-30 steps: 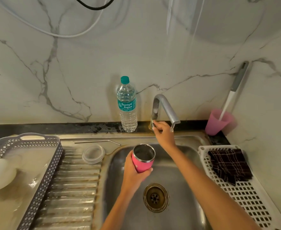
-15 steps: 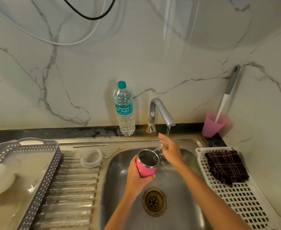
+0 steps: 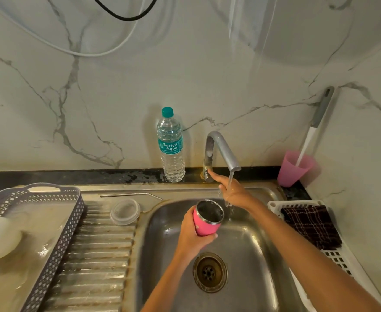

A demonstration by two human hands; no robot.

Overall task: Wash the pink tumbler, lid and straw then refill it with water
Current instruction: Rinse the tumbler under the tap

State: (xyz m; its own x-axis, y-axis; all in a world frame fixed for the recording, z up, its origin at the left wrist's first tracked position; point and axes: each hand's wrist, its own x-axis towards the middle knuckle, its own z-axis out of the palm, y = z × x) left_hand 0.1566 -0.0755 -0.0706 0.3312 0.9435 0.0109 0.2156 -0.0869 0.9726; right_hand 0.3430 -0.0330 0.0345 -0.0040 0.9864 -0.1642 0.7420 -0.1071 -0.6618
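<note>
My left hand grips the pink tumbler over the sink basin, its open steel mouth tilted toward the tap. Water runs from the spout onto the back of my right hand, whose straight fingers reach to the lever at the tap's base. The stream falls just right of the tumbler's rim. The clear lid lies flat on the ribbed drainboard. The metal straw lies behind it along the sink's back ledge.
A water bottle stands left of the tap by the wall. A pink cup with a brush sits at the right corner. A white rack with a dark checked cloth lies right of the sink. A grey basket stands on the left.
Water began to run from the tap. My right hand left the lever, dipped beside the tumbler, then reached back to the tap's base. The tumbler shifted slightly right.
</note>
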